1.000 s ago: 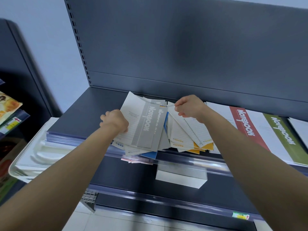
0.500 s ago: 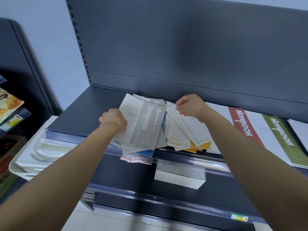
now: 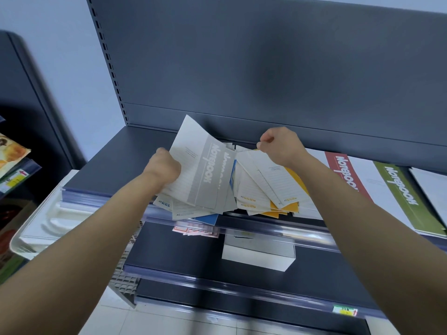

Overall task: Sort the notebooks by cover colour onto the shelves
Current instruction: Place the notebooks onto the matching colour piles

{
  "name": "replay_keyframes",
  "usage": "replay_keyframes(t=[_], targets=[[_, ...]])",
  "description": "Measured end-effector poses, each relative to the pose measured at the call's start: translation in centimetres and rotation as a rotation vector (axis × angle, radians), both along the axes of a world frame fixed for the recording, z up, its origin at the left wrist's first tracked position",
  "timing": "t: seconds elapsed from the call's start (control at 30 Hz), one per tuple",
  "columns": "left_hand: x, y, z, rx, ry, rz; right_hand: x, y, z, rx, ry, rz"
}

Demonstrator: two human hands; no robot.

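Over the shelf [image 3: 121, 163], my left hand [image 3: 164, 168] is gripping the grey notebook [image 3: 203, 172], right hand [image 3: 281, 146] pinching a possibly yellow notebook [image 3: 273, 181], aiming to part them gently.

Even soft light; edges blurred, wide-angle bending at borders

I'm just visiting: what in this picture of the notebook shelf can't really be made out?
All in the head view:
Covers low in the notebook pile: buried under the grey notebook that the left hand grips.
Front cover of the yellow-marked notebook that the right hand pinches: turned away, only its lined back shows.
Far-right white notebook: cut off by the frame edge.
Print on the price label: too small and blurred.
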State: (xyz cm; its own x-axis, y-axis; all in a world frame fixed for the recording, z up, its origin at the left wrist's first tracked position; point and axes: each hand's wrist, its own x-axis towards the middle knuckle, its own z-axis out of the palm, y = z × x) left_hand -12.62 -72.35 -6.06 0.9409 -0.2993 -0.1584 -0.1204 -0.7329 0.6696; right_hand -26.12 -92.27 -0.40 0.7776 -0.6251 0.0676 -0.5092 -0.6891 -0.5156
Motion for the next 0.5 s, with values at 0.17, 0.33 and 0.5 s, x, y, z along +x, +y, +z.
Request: replay_keyframes(t=[0.17, 0.33, 0.5], targets=[[0.1, -0.3, 1.8, -0.21, 0.049, 0.026, -0.8, -0.3, 0.9, -0.054, -0.028, -0.022], [-0.7, -1.5, 3.2, -0.394, 0.091, 0.064, -1.7, -0.9, 1.3, -0.076, -0.05, -0.036], [-2.2, -3.4, 3.4, -0.419, 0.181, 0.045, -2.8, -1.4, 1.8, -0.105, -0.08, -0.047]])
